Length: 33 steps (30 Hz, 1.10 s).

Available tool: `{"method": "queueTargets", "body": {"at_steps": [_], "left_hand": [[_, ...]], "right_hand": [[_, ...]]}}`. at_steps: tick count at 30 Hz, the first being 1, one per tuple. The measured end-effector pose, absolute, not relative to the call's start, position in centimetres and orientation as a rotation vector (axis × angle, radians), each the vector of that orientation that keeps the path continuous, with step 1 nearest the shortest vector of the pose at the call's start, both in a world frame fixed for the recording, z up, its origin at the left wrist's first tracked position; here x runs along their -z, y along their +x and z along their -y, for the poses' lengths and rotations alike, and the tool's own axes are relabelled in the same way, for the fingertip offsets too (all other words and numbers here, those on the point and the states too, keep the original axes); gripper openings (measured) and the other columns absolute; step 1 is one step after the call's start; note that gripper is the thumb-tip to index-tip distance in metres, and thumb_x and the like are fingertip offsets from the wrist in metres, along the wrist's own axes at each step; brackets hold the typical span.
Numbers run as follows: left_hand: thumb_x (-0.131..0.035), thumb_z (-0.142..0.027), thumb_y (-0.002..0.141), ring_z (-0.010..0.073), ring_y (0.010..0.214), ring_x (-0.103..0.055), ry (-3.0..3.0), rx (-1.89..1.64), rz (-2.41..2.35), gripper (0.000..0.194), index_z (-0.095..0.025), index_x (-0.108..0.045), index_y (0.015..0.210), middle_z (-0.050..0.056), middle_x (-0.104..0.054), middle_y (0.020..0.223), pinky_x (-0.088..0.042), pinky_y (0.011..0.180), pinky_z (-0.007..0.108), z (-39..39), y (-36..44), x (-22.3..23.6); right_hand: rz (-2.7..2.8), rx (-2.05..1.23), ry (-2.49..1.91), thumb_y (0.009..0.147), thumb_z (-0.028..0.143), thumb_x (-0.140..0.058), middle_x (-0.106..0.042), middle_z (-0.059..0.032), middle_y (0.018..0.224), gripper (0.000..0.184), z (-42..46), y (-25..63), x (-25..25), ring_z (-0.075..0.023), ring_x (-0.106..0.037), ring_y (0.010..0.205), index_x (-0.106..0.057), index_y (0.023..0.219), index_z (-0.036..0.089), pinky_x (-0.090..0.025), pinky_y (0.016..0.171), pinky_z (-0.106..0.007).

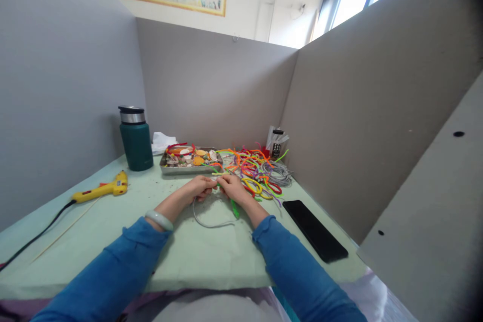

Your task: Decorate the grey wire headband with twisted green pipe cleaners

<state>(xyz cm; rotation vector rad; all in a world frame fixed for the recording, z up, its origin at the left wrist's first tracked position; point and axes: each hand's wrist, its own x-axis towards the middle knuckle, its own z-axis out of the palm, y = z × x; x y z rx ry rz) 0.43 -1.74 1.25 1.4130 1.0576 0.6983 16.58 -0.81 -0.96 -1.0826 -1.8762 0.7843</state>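
The thin grey cord [211,226] curves loosely.

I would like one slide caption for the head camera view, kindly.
Left hand and right hand, close together, near a curved grey cord; a metal tray and tangled colourful stems lie beyond.

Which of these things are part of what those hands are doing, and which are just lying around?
Likely part of the job:
grey cord, at the left hand
green strand, at the right hand
colourful pipe cleaners
metal tray of shells, probably
yellow glue gun, set down, probably a tool

Seemingly just lying about:
teal tumbler
black phone
white tissue
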Motion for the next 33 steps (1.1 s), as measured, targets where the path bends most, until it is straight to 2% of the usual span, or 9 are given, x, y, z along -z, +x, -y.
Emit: {"method": "queueTargets", "body": {"at_steps": [13, 22, 33], "left_hand": [[-0.067, -0.046, 0.065, 0.0027, 0.035, -0.02, 1.482, -0.671, -1.027, 0.038, -0.019, -0.04, 0.063, -0.009, -0.029, 0.047, -0.016, 0.036, 0.022, 1.82, 0.3, -1.29], [-0.069, -0.044, 0.062, 0.0041, 0.035, -0.025, 1.575, -0.702, -1.024, 0.035, -0.017, -0.047, 0.069, -0.01, -0.03, 0.045, -0.022, 0.036, 0.021, 2.1, 0.4, -1.35], [-0.065, -0.042, 0.066, 0.0043, 0.036, -0.027, 1.722, -0.749, -1.083, 0.031, -0.016, -0.05, 0.071, -0.01, -0.031, 0.045, -0.024, 0.036, 0.021, 1.25, 0.29, -0.66]], "right_hand": [[1.889, -0.761, -1.08, 0.084, 0.035, -0.044, -0.049, 0.0036, 0.049, 0.029, 0.47, 16.64, 1.2, -0.0078, -0.042, 0.041, -0.054, 0.064, 0.017, -0.032, 0.043, -0.019], [1.866, -0.791, -1.087, 0.083, 0.035, -0.044, -0.049, 0.0037, 0.05, 0.025, 0.48, 16.56, 1.36, -0.0084, -0.042, 0.039, -0.055, 0.067, 0.017, -0.031, 0.041, -0.019], [1.894, -0.748, -1.09, 0.083, 0.032, -0.045, -0.05, 0.0031, 0.049, 0.026, 0.69, 16.46, 0.96, -0.009, -0.043, 0.042, -0.056, 0.066, 0.016, -0.031, 0.044, -0.02]]}}
